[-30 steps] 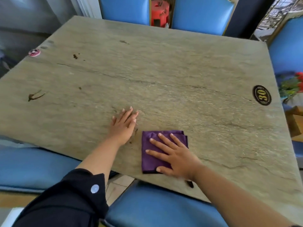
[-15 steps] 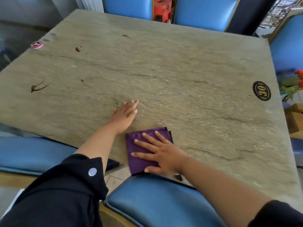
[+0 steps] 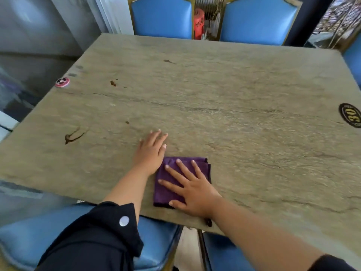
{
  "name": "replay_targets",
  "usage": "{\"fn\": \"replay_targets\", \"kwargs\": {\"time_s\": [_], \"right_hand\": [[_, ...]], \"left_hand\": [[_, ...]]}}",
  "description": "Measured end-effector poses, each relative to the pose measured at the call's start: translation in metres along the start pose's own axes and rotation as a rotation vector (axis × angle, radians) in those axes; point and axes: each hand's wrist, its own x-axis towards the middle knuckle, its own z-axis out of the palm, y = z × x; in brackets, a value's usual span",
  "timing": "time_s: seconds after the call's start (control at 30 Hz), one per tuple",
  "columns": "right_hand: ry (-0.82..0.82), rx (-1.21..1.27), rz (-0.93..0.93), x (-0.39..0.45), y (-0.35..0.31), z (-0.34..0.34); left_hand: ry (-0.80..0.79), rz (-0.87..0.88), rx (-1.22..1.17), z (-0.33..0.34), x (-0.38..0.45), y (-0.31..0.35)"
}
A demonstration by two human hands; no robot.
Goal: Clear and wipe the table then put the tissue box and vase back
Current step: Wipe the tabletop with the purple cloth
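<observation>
Table (image 3: 234, 85) is cleared, wiping approx. half done — brown stains (image 3: 74, 136) remain far left. Right hand (image 3: 192, 189) spread flat on purple cloth (image 3: 168, 194), left hand (image 3: 151, 151) flat on table beside it. Tissue box & vase not in view — not yet back.

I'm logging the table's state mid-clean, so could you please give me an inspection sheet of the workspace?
Surface: stone-look table, brown stains at left and far left.
Job's things: folded purple cloth near the front edge; tissue box and vase not seen.
Clutter: round red sticker; black oval "30" badge.
Grips: left hand flat on table; right hand flat on cloth.
Cables: nothing seen.
Surroundings: blue chairs around the table.
</observation>
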Motion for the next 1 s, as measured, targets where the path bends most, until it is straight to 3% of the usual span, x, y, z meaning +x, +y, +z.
{"fn": "replay_targets", "kwargs": {"time_s": [0.07,0.1,0.17,0.27,0.33,0.4,0.5,0.57,0.7,0.8,0.9,1.0], "right_hand": [[0.012,-0.036,-0.115,-0.010,0.016,0.002],[0.033,-0.057,-0.074,-0.013,0.025,0.003],[0.096,-0.050,0.231,-0.011,0.042,0.002],[0.165,0.111,0.903,0.024,0.059,-0.009],[0.156,0.226,1.141,0.057,0.056,-0.018],[0.165,0.214,1.036,0.075,0.043,-0.018],[0.183,0.050,0.509,0.056,0.040,-0.007],[0.164,0.022,0.417,0.039,0.067,-0.008],[0.197,0.105,0.913,0.042,0.139,-0.023],[0.192,0.175,1.176,0.071,0.195,-0.041],[0.183,0.220,1.278,0.109,0.234,-0.054],[0.196,0.210,1.185,0.141,0.242,-0.059]], "left_hand": [[0.002,0.083,0.006,-0.006,0.016,-0.007],[-0.011,0.118,0.019,-0.007,0.024,-0.010],[-0.025,0.157,0.029,-0.006,0.037,-0.014],[0.057,0.177,0.019,-0.001,0.042,-0.016],[0.119,0.169,0.018,0.000,0.042,-0.015],[0.175,0.173,-0.014,-0.003,0.050,-0.009],[0.195,0.244,-0.027,-0.006,0.076,0.007],[0.156,0.307,-0.026,-0.004,0.100,0.023],[0.080,0.303,-0.037,0.006,0.158,0.061],[0.088,0.221,-0.011,0.021,0.180,0.070],[0.121,0.203,0.056,0.027,0.182,0.071],[0.124,0.198,-0.014,0.027,0.185,0.073]]}}
